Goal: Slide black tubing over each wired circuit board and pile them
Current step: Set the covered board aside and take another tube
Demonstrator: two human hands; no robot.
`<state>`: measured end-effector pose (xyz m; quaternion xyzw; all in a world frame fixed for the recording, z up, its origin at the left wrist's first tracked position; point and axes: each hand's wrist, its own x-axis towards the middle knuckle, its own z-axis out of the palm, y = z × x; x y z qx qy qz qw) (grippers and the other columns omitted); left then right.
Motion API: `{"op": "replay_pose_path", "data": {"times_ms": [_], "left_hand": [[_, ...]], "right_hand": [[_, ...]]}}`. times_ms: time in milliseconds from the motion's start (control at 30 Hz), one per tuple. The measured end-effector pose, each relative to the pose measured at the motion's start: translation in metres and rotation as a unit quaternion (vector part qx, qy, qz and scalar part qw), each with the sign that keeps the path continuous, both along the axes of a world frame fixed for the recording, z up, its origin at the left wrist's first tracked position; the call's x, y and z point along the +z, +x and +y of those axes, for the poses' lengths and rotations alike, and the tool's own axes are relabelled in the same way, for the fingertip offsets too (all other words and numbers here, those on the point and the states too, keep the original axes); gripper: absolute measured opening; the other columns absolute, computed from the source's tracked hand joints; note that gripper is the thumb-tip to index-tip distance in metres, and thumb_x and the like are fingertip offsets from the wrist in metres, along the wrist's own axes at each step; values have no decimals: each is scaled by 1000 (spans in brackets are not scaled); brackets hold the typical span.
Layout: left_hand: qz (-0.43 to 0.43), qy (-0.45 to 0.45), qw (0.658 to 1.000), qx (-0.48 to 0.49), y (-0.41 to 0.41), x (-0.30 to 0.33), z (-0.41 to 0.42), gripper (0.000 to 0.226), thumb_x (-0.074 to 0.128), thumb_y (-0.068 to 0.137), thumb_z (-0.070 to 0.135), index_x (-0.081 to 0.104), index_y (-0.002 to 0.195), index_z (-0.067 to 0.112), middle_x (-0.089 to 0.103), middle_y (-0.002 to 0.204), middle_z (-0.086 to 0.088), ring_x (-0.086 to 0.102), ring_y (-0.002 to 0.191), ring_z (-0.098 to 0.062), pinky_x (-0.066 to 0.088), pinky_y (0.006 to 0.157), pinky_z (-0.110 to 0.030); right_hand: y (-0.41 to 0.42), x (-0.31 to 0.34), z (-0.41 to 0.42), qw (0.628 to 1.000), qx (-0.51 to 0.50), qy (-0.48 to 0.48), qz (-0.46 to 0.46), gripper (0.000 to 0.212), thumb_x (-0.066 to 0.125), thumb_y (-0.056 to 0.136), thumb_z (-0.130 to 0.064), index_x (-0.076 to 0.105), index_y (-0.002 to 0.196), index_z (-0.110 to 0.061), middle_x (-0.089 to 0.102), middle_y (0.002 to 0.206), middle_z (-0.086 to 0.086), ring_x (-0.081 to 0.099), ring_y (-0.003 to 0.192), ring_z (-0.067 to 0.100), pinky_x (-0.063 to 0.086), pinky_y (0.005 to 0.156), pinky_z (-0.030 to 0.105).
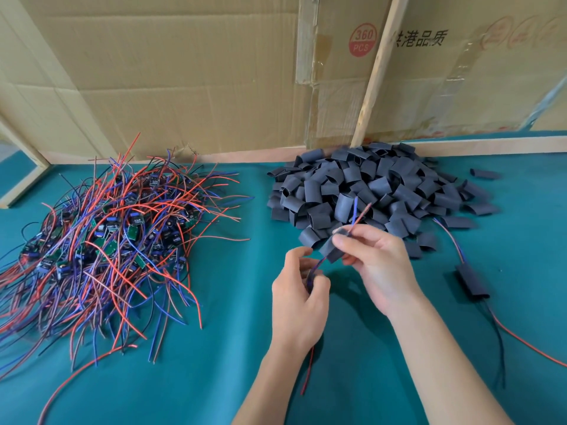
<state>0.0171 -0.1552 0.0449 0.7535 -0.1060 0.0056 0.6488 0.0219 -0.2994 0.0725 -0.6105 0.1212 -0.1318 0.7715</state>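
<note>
Two hands work at centre frame: right hand [372, 265] pinches a black tube [333, 251] with wires protruding; left hand [299, 289] grips its lower wires [314, 269].

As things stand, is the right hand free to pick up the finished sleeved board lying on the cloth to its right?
Probably not yet: the right hand is pinching a black tube with wires through it. The path to the sleeved board on the green cloth looks unobstructed otherwise.

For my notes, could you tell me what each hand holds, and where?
Right hand pinches the black tube piece near its upper end; left hand grips the wires just below it.
</note>
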Motion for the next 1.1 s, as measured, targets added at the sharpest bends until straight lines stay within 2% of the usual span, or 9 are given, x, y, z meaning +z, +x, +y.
{"op": "replay_pose_path", "data": {"times_ms": [100,167,233,400,567,733,900,1033,1100], "left_hand": [[-3,5,1000,3,1,-3,-2,19,58,89,12,64,102,25,72,81,8,68,72,-15,50,66,-15],[-5,0,1000,16,3,-5,-3,21,63,90,8,66,96,27,71,77,7,68,68,-17,52,64,-17],[-7,-17,999,29,5,-7,-2,22,67,91,5,68,96,27,73,78,6,71,69,-17,54,67,-18],[-25,-15,999,26,7,-14,-4,20,73,90,3,71,98,22,75,86,15,74,83,-7,54,78,-15],[-15,-13,1000,11,7,-14,-4,22,69,91,6,64,90,28,76,83,12,75,81,-10,55,76,-18],[-11,-1,1000,-19,6,-15,-4,28,56,98,2,56,99,30,77,87,8,76,83,-11,60,74,-26],[-1,2,1000,-8,6,-15,-3,23,54,90,9,47,98,30,76,78,3,75,72,-12,61,70,-40],[-12,12,1000,-5,7,-14,-3,20,56,91,14,51,91,33,74,73,4,74,66,-12,60,65,-36],[-16,6,1000,-8,6,-12,-4,13,63,93,28,53,85,32,73,72,5,72,65,-13,57,63,-30]], "right_hand": [[1,1,-11,990,-58,129,-23,14,80,76,-8,77,89,-9,70,85,6,57,73,21,48,67,23],[2,1,-13,985,-67,156,-25,22,82,70,-13,76,91,-8,66,89,9,54,73,24,47,68,24],[2,0,-10,988,-71,134,-16,18,83,73,-10,77,90,-9,65,86,9,55,68,20,47,67,24],[5,-10,-2,994,-90,-67,18,9,85,82,-13,78,79,-17,71,74,0,61,64,12,51,60,20],[2,-10,-7,995,-16,-97,35,6,81,86,-12,81,82,-16,74,78,2,60,67,15,51,64,25],[3,-10,-10,992,-29,-101,67,7,81,86,-16,81,79,-18,73,73,-1,60,63,11,48,63,26],[-1,-8,-3,987,68,-121,76,20,80,82,-29,79,83,-9,73,80,21,58,64,16,46,62,29],[-3,-4,1,989,84,-93,76,19,72,96,-28,79,90,-11,71,76,10,59,64,18,45,59,27],[-5,0,1,990,80,-91,74,25,63,102,-29,81,91,-14,70,74,5,58,63,16,44,56,25]]}}
